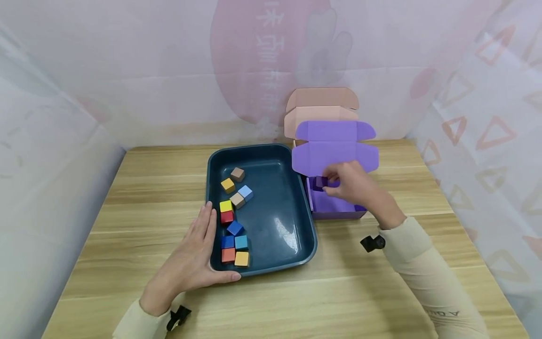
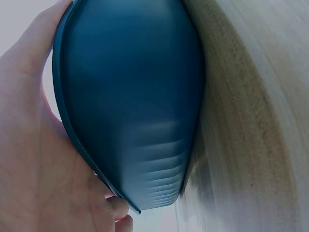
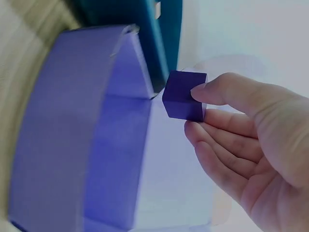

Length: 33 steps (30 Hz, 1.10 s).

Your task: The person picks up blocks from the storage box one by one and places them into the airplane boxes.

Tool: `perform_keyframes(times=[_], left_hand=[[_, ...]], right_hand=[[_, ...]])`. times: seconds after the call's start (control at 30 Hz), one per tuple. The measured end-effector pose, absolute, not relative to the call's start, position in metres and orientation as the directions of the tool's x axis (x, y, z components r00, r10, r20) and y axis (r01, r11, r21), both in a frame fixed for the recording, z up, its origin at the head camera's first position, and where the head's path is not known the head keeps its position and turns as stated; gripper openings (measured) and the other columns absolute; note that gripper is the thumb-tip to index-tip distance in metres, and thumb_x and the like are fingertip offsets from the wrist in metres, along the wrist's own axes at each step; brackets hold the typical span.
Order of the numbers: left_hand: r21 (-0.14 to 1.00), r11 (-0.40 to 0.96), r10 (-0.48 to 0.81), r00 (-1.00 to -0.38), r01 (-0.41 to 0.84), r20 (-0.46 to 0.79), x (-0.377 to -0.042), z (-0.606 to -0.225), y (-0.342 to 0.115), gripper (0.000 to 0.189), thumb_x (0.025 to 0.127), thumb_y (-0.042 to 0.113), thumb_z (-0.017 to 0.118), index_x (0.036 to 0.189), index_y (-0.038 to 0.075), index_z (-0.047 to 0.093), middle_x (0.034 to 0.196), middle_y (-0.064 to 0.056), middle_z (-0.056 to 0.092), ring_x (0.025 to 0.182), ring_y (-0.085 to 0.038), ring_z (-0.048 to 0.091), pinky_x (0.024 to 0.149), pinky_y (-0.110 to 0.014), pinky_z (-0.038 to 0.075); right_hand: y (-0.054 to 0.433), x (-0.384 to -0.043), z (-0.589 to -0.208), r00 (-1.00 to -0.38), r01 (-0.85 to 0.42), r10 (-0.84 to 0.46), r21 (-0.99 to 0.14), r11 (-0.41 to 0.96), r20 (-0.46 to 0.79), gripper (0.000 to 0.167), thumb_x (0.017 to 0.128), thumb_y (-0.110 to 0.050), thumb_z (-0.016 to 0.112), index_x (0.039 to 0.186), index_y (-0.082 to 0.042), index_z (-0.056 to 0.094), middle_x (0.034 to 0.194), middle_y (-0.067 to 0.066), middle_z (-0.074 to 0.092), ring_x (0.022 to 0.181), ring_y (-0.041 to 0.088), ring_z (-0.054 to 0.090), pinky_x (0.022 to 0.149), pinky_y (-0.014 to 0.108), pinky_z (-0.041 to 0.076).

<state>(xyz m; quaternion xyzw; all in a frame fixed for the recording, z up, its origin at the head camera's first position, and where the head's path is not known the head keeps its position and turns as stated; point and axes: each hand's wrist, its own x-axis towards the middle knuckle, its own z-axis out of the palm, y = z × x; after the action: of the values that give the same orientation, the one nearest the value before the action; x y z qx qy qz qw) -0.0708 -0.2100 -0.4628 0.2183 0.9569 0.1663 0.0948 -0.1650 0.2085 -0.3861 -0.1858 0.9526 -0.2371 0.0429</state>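
Observation:
A dark purple cube (image 3: 183,94) is pinched between the thumb and fingers of my right hand (image 1: 353,183). That hand is over the open purple box (image 1: 338,215), whose lid stands up at the back. My left hand (image 1: 192,256) rests along the near left corner of a dark teal tray (image 1: 275,273), fingers straight on the left rim and thumb along the front rim. Inside the tray, several coloured cubes lie toward the left, among them a yellow cube (image 1: 226,205), a red cube (image 1: 227,217) and a brown cube (image 1: 238,174).
A light orange box lid (image 1: 322,97) rises behind the purple one. Tray and purple box stand side by side on a wooden table (image 1: 165,188). Printed cloth (image 1: 169,70) encloses the table at the back and sides. A small black device (image 1: 372,243) is at the right wrist.

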Motion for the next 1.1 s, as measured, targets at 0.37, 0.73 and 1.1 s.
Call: perform_keyframes(times=[0.37, 0.73, 1.1], left_hand=[[0.354, 0.85, 0.451, -0.886, 0.391, -0.106, -0.073, -0.462, -0.21, 0.15, 0.066, 0.09, 0.071, 0.17, 0.005, 0.005, 0.18, -0.016, -0.004, 0.166, -0.041, 0.006, 0.129, -0.068, 0.022], [0.358, 0.851, 0.448, -0.887, 0.385, -0.11, -0.071, -0.463, -0.211, 0.15, 0.066, 0.091, 0.071, 0.17, 0.007, 0.002, 0.18, -0.013, -0.007, 0.166, -0.041, 0.006, 0.128, -0.068, 0.023], [0.365, 0.846, 0.452, -0.886, 0.389, -0.104, -0.07, -0.463, -0.212, 0.15, 0.067, 0.091, 0.071, 0.17, 0.007, 0.002, 0.18, -0.014, -0.006, 0.166, -0.041, 0.006, 0.128, -0.069, 0.022]], right_hand=[[0.218, -0.171, -0.44, -0.946, -0.273, -0.323, -0.517, 0.811, -0.008, 0.026, 0.088, -0.008, 0.083, 0.107, 0.007, 0.076, 0.1, 0.02, 0.08, 0.092, 0.032, 0.079, 0.083, 0.044, 0.066], [0.213, -0.171, -0.473, -0.973, -0.198, -0.227, -0.63, 0.751, 0.035, 0.012, 0.089, -0.003, 0.082, 0.099, 0.002, 0.077, 0.097, 0.017, 0.081, 0.09, 0.029, 0.081, 0.08, 0.041, 0.067], [0.212, -0.17, -0.478, -0.982, -0.182, -0.175, -0.556, 0.811, 0.065, 0.017, 0.087, -0.017, 0.088, 0.081, -0.009, 0.074, 0.081, 0.005, 0.079, 0.076, 0.017, 0.077, 0.071, 0.038, 0.065]])
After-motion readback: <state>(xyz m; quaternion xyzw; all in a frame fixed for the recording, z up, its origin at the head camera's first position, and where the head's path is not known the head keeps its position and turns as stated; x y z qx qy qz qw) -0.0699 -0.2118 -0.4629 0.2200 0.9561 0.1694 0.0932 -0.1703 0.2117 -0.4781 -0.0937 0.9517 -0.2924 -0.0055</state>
